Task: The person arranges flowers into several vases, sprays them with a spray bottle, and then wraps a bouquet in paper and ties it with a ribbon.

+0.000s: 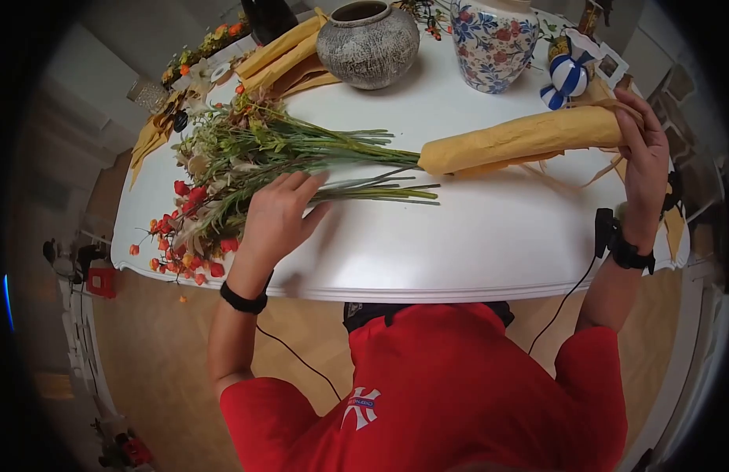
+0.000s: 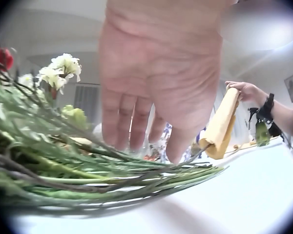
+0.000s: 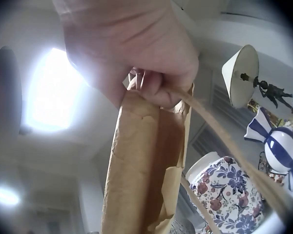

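Artificial flowers with long green stems [image 1: 246, 157] lie on the white table, red blooms [image 1: 193, 197] toward its left front. The left hand [image 1: 282, 211] is over the stems, its fingers extended in the left wrist view [image 2: 158, 73]; whether they touch the stems is unclear. On the right, the right hand [image 1: 644, 157] pinches the far end of a rolled yellow-brown paper wrap [image 1: 522, 143], fingers curled round its edge in the right wrist view [image 3: 136, 63]. Some stems reach the wrap's left end.
Behind stand a grey textured pot [image 1: 368, 47], a floral vase [image 1: 494, 47] and a blue-and-white candy-shaped ornament [image 1: 569, 75]. More folded paper [image 1: 282, 59] lies at the back left. A cable [image 1: 565, 303] hangs over the front edge near the right wrist.
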Motion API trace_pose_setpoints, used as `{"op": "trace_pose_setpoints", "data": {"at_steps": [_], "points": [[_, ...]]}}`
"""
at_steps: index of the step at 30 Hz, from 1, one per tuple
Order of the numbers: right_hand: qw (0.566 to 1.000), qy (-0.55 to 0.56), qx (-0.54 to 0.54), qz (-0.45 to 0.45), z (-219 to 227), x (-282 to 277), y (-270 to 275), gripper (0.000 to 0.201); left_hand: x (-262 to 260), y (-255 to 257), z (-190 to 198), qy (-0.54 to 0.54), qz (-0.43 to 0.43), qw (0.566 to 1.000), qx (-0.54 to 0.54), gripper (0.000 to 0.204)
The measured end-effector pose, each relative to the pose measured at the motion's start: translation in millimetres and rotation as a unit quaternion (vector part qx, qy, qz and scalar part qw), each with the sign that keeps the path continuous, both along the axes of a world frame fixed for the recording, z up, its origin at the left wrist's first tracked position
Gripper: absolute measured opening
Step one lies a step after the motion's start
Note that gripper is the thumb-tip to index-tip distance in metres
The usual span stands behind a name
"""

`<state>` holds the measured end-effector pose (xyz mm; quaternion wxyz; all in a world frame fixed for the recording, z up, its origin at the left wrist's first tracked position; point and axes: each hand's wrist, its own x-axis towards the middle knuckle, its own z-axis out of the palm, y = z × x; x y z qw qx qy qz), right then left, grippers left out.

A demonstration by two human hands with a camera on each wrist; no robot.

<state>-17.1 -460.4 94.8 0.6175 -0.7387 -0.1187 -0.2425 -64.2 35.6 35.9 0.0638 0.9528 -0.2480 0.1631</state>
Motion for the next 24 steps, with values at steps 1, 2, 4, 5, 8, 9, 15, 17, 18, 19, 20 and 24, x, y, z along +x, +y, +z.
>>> {"op": "trace_pose_setpoints", "data": {"at_steps": [1,2,4,5,8,9,15,17,18,19,20,24], "points": [[1.000,-0.009,0.004,0.004,3,0,1,0.029,0,-14,5,-0.027,-0.018,0.999,-0.023,0.046],[1.000,-0.016,0.008,0.008,7,1,4,0.027,2,-31,13,-0.071,-0.061,0.994,-0.063,0.043],[1.000,-0.023,-0.003,-0.004,15,3,11,0.027,6,-59,27,-0.096,-0.109,0.985,-0.093,0.048],[1.000,-0.025,-0.010,-0.010,19,3,12,0.027,10,-72,29,-0.107,-0.133,0.979,-0.109,0.051],[0.998,-0.051,-0.001,-0.021,29,1,7,0.027,37,-111,24,-0.075,-0.146,0.978,-0.128,0.071],[0.998,-0.058,-0.004,-0.028,31,0,2,0.027,43,-117,21,-0.070,-0.140,0.980,-0.125,0.077],[0.996,-0.068,0.038,-0.046,33,-15,-25,0.029,73,-153,7,-0.037,-0.149,0.974,-0.165,0.093],[0.996,-0.065,0.053,-0.037,32,-17,-25,0.032,80,-165,12,-0.066,-0.157,0.962,-0.216,0.087],[0.996,-0.063,0.061,-0.033,30,-17,-26,0.033,84,-169,14,-0.079,-0.161,0.954,-0.240,0.084],[0.994,-0.055,0.090,-0.019,28,-15,-28,0.034,91,-170,17,-0.101,-0.177,0.945,-0.255,0.080],[0.992,-0.047,0.119,-0.006,25,-12,-30,0.036,99,-167,19,-0.123,-0.192,0.935,-0.270,0.076],[0.982,0.020,0.184,0.032,17,1,-25,0.037,110,-144,36,-0.211,-0.200,0.923,-0.254,0.072]]}}
